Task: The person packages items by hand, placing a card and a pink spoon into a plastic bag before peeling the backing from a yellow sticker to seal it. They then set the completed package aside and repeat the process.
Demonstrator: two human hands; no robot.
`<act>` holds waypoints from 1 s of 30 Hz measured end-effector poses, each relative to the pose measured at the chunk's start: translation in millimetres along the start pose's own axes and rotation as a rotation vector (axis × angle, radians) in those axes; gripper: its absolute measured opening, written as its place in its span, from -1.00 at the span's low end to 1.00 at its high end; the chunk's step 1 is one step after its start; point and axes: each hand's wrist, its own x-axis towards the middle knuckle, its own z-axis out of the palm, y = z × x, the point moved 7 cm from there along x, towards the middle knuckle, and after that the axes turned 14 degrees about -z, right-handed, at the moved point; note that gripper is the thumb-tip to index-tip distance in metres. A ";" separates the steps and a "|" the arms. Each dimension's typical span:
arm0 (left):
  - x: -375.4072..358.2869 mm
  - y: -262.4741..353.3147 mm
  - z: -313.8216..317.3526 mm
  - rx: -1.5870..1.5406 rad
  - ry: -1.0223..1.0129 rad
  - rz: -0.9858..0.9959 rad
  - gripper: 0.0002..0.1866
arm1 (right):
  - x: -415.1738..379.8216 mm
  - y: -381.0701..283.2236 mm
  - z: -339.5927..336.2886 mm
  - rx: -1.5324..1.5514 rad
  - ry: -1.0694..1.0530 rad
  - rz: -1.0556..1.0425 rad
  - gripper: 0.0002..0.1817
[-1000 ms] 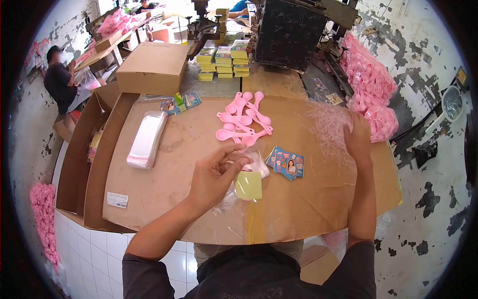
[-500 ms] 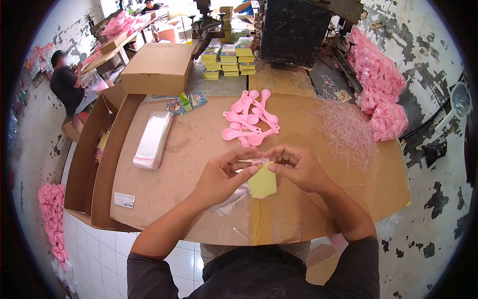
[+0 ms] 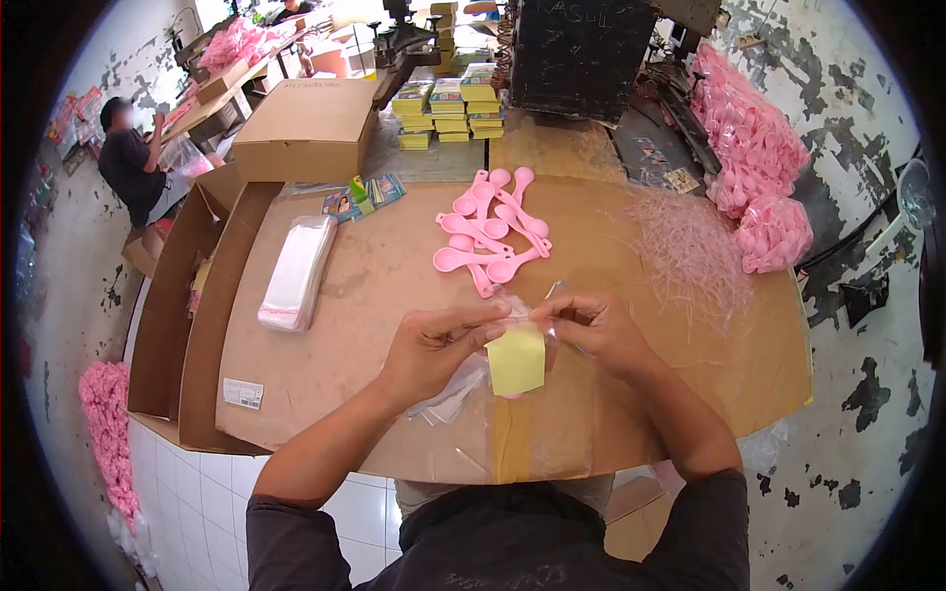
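Observation:
Near the front of the cardboard-covered table, both my hands pinch the top of a clear plastic bag (image 3: 514,313). A yellow card (image 3: 516,361) is in or against the bag, and a bit of pink shows below its lower edge. My left hand (image 3: 431,347) grips the bag's left top corner, thumb against fingers. My right hand (image 3: 597,335) is closed on the right top corner; a thin bluish edge shows beside its fingertips, too small to name. Just beyond my hands lies a pile of pink measuring spoons (image 3: 490,227). Loose clear bags (image 3: 448,396) rest by my left wrist.
On the left lie a stack of clear bags (image 3: 296,274) and printed cards (image 3: 377,195). A cardboard box (image 3: 307,128) and card stacks (image 3: 448,108) stand at the back. Thin plastic strips (image 3: 685,256) and bagged pink spoons (image 3: 754,148) are on the right. A person (image 3: 131,163) works far left.
My right hand has shifted slightly right along the bag's top, and more clear plastic shows between my hands. The yellow card hangs a little lower. The view has tilted slightly.

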 end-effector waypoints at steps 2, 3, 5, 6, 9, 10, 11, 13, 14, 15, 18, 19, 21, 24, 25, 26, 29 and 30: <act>0.4 -1.1 -3.3 0.111 -0.028 0.091 -0.77 | 0.7 1.7 -1.5 -0.014 -0.002 -0.033 -0.83; 0.7 1.0 -2.9 0.119 -0.032 0.104 -0.77 | 0.7 1.3 -1.6 -0.008 0.004 -0.039 -0.83; 1.2 5.8 -1.4 0.136 -0.044 0.128 -0.76 | 0.3 2.7 -1.8 0.008 0.013 -0.039 -0.84; 1.4 5.7 -0.7 0.172 -0.048 0.141 -0.76 | 0.2 6.0 -2.1 0.018 0.015 -0.033 -0.84; 1.5 4.8 -1.2 0.208 -0.067 0.149 -0.76 | 0.7 11.2 -4.5 0.074 -0.018 -0.040 -0.83; 0.6 4.8 -1.3 0.172 -0.079 0.130 -0.75 | 0.7 11.3 -5.3 0.097 -0.036 -0.044 -0.82; 0.5 4.4 -1.3 0.136 -0.091 0.111 -0.75 | 1.3 11.1 -6.8 0.071 -0.049 -0.031 -0.82; 3.8 -5.0 -1.9 0.056 -0.103 0.004 -0.74 | 1.3 9.3 -8.1 0.018 -0.072 -0.002 -0.82; 5.0 -9.3 -1.8 0.016 -0.109 -0.049 -0.74 | 0.8 6.8 -6.3 0.008 -0.063 -0.022 -0.82; 5.3 -11.0 -0.7 0.005 -0.098 -0.095 -0.73 | 1.0 4.4 -2.8 -0.003 -0.055 -0.044 -0.83; 5.2 -14.8 3.3 -0.018 -0.095 -0.209 -0.72 | 0.6 7.8 -2.4 0.010 -0.039 -0.034 -0.82; 5.6 -16.2 2.9 -0.019 -0.116 -0.232 -0.71 | 0.0 11.0 -3.1 0.023 -0.034 -0.018 -0.80; 6.6 -17.9 2.7 -0.030 -0.128 -0.256 -0.70 | -0.8 17.0 -3.3 0.064 -0.039 0.026 -0.73; 8.0 -18.8 1.7 -0.048 -0.106 -0.237 -0.69 | 0.9 16.1 0.1 0.079 -0.026 -0.020 -0.62; 8.0 -19.0 0.9 -0.042 -0.101 -0.214 -0.69 | 2.1 13.9 1.5 0.076 -0.019 -0.055 -0.58; 7.9 -18.2 0.0 -0.037 -0.096 -0.191 -0.68 | 1.7 8.7 5.4 0.044 -0.065 -0.060 -0.57; 7.0 -14.7 -4.4 -0.015 -0.056 -0.185 -0.70 | -0.2 -1.8 13.4 -0.043 -0.174 -0.055 -0.54; 6.7 -13.5 -5.0 -0.003 -0.060 -0.191 -0.69 | -1.1 4.5 11.9 -0.062 -0.190 -0.039 -0.54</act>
